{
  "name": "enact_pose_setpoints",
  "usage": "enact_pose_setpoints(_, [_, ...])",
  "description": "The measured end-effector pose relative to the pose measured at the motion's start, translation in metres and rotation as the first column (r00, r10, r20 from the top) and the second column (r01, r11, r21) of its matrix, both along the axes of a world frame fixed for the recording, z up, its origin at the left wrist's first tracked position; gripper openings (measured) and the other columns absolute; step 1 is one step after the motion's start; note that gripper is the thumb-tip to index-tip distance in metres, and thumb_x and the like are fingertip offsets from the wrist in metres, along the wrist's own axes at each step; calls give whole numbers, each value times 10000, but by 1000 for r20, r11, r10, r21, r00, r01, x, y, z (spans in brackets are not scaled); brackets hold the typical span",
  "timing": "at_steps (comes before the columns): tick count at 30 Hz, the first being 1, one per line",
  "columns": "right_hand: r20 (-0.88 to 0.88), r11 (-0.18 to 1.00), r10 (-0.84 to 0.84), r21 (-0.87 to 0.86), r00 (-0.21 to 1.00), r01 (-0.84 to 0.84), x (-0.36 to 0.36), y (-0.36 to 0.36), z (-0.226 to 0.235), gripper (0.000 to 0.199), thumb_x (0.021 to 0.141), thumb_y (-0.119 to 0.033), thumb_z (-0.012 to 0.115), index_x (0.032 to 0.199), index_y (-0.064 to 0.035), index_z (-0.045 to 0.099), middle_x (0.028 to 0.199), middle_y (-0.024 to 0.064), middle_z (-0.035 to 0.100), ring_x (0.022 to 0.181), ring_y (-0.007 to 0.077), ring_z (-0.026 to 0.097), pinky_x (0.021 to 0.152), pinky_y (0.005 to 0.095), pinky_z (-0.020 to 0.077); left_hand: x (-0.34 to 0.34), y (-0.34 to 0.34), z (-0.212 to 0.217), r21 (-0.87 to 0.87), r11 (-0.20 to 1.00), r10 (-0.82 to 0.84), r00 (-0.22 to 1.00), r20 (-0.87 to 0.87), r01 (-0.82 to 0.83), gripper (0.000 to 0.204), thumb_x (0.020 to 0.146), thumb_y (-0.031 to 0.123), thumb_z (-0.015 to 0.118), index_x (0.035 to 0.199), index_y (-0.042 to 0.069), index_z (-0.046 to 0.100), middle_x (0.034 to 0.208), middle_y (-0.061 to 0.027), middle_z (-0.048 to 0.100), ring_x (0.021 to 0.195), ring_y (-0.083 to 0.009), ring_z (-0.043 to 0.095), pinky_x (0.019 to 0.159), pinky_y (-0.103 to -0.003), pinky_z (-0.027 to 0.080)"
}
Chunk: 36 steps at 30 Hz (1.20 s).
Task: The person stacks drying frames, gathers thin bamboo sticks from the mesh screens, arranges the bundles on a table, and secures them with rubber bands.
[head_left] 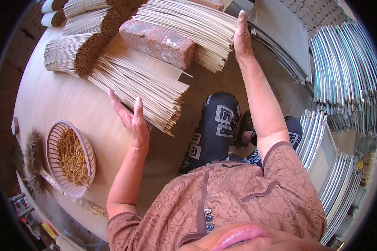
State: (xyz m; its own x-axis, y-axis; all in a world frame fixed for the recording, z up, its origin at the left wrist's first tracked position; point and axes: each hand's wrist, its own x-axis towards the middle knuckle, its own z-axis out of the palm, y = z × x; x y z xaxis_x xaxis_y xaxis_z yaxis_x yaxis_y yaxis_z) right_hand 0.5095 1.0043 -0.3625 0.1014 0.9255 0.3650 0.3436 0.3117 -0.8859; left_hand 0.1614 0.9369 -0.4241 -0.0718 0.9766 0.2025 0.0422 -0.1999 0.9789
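Note:
My left hand (132, 117) is held edge-on with fingers straight and apart, against the near side of a fanned pile of thin pale sticks (140, 85) on the round wooden table (58, 100). My right hand (242, 35) reaches far forward, flat and open, pressing the right end of a second, larger pile of sticks (192, 25). A red brick (157, 42) lies across the sticks between the two piles. Neither hand grips anything.
Tied bundles of brown-tipped sticks (77, 52) lie at the far left. A pink basket of rubber bands (71, 157) and a small brush (32, 159) sit near the table's left edge. Stacks of curved metal trays (345, 71) fill the right side.

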Motion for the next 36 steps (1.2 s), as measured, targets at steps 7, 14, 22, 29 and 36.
enact_pose_setpoints(7, [-67,835,-520,173,852,523,-8,-20,-9,585,1034,-431,367,1379,26,486,1426,162,476,1335,257,412,1153,398,258,-22,4,-18,42,997,69,997,-46,-67,882,870,152,626,1550,-21,91,1623,-183,103,1496,-290,116,1207,-381,129])
enact_pose_setpoints(14, [-156,903,-425,-7,892,429,-34,-95,-10,653,1049,-466,282,1486,16,336,1540,198,349,1460,288,280,1200,476,149,-21,-1,-18,51,984,178,936,-302,-171,989,871,383,647,1540,-27,44,1603,-263,24,1501,-363,8,1224,-432,46])
enact_pose_setpoints(22, [-41,926,-375,27,926,377,-28,-150,21,614,1060,-416,311,1454,54,342,1439,238,460,1320,350,480,1094,466,388,-79,-79,47,272,958,193,897,-398,-86,481,912,153,637,1347,19,482,1359,-218,487,1302,-318,457,1088,-412,376])
enact_pose_setpoints(29, [7,929,-364,-69,931,364,-21,-184,13,572,1050,-383,366,1457,19,363,1398,232,504,1236,344,559,992,435,495,-272,-38,94,91,959,177,313,-933,-269,209,898,205,675,996,24,707,917,-113,698,853,-221,672,814,-348,521])
enact_pose_setpoints(36, [-39,920,-380,-121,924,373,-14,-197,10,556,1043,-350,424,1460,12,368,1396,231,505,1236,334,556,991,425,492,-289,-14,74,-268,927,-120,472,-874,-261,249,867,203,689,1011,1,719,907,-142,718,845,-222,669,822,-355,519])
